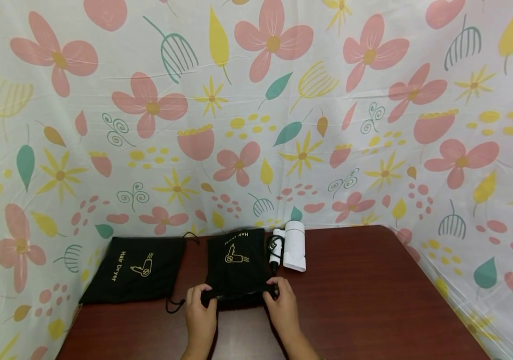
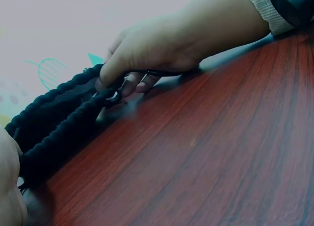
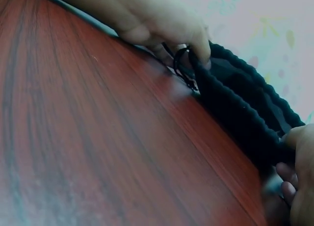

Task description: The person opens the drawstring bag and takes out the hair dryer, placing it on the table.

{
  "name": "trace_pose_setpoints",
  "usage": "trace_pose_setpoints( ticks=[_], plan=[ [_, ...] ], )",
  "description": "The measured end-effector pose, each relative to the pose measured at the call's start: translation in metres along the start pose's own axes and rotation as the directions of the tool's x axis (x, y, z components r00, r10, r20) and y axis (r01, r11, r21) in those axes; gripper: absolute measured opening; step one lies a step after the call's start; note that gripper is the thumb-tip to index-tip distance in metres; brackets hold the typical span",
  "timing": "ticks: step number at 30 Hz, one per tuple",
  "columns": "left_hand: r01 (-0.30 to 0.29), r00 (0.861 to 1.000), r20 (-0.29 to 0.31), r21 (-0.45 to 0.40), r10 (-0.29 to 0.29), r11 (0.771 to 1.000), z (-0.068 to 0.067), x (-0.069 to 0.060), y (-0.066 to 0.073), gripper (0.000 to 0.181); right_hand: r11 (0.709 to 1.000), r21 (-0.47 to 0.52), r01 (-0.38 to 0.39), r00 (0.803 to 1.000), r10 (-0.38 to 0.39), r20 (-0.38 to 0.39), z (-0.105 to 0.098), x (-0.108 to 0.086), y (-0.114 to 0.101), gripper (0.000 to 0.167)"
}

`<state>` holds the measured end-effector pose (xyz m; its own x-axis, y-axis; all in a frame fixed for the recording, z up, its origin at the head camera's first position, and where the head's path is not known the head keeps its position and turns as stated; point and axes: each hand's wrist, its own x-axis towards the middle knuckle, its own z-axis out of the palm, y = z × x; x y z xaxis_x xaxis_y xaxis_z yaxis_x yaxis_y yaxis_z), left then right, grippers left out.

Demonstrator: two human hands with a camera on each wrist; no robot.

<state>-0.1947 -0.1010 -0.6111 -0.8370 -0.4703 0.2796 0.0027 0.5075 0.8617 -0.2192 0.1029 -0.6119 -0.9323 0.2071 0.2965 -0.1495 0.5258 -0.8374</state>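
A black drawstring bag (image 1: 238, 265) with a gold "Hair Dryer" print lies with its mouth towards me. My left hand (image 1: 200, 316) pinches the left end of its gathered mouth; my right hand (image 1: 284, 307) pinches the right end. In the left wrist view, the ruffled rims (image 2: 61, 123) stand apart between the right hand (image 2: 152, 47) and the left hand (image 2: 9, 182). The right wrist view shows the mouth (image 3: 245, 91) spread too, with a black cord (image 3: 182, 69) by the left hand (image 3: 157, 20). The bag's inside is dark.
A second black "Hair Dryer" bag (image 1: 139, 270) lies flat at the left, its cord (image 1: 176, 305) on the brown table (image 1: 364, 300). Behind my right hand are a white hair dryer body (image 1: 295, 245) and a white handle (image 1: 276, 247) with black cord. Floral cloth (image 1: 256, 125) borders the table.
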Motion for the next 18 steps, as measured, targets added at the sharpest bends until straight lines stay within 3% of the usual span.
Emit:
trace_pose_setpoints(
  ticks=[6, 18],
  plan=[
    [-0.021, 0.999, -0.033, -0.004, 0.021, 1.000, -0.001, 0.001, -0.001, 0.030, 1.000, -0.003, 0.000, 1.000, 0.000, -0.001, -0.007, 0.001, 0.002, 0.033],
    [0.006, 1.000, 0.026, -0.004, -0.006, 1.000, -0.011, 0.000, -0.002, 0.032, 0.989, -0.108, 0.097, 0.995, -0.098, -0.002, -0.013, -0.001, 0.004, 0.033]
  ],
)
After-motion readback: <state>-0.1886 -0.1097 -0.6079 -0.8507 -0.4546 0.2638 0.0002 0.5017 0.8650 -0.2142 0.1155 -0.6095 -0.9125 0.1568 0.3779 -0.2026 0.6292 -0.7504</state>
